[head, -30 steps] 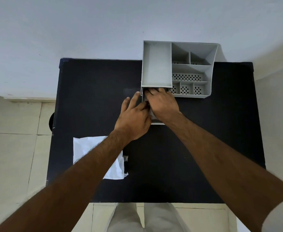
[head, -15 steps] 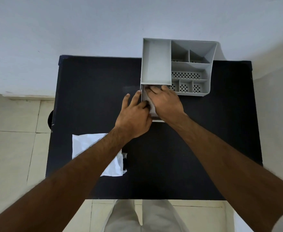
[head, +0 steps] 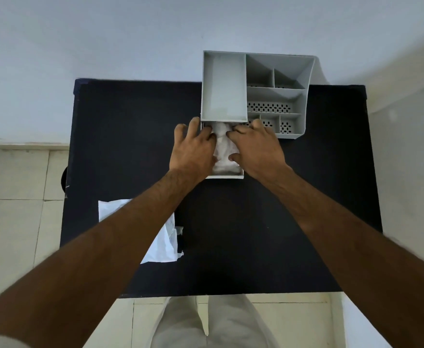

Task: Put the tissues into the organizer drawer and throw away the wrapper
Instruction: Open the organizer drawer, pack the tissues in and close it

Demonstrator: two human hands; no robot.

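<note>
A grey organizer [head: 276, 96] stands at the far edge of the black table [head: 120, 146]. Its drawer [head: 227, 175] is pulled out toward me, and white tissues [head: 222, 144] lie crumpled inside it. My left hand [head: 192, 151] rests on the drawer's left side with its fingers spread, fingertips on the tissues. On the right side my right hand [head: 256, 149] presses on the tissues with fingers and thumb. The white plastic wrapper [head: 167, 243] lies flat on the table at the near left, partly hidden under my left forearm.
A pale wall runs behind the table. Tiled floor shows on the left, right and near sides. A dark round object [head: 64, 177] peeks out past the table's left edge. My legs in light trousers [head: 206, 322] stand at the near edge.
My hands have moved apart, uncovering the tissues in the drawer. The right hand shifted to the right, the left hand's fingers spread.
</note>
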